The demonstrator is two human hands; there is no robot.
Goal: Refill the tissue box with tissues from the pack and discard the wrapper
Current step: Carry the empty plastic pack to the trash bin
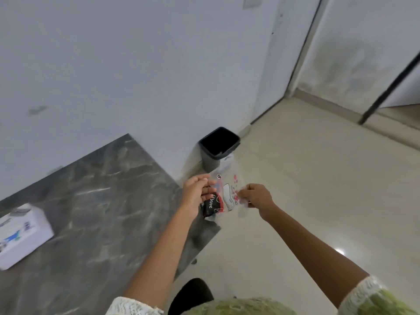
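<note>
A clear plastic wrapper [223, 196] with black, red and white print hangs flat between both hands, past the right corner of the table and over the floor. My left hand [197, 193] pinches its left edge. Its right edge is gripped by my right hand [258, 197]. Beyond the wrapper, a dark bin [218, 146] stands open against the wall. The white tissue box [22, 233] lies on the grey marble table [102, 201] at the far left, well away from both hands.
Pale tiled floor [306, 189] spreads to the right, toward a doorway with a dark diagonal bar [386, 80]. A white wall runs behind the table and bin. A black rounded object [191, 294] shows at the bottom near my body.
</note>
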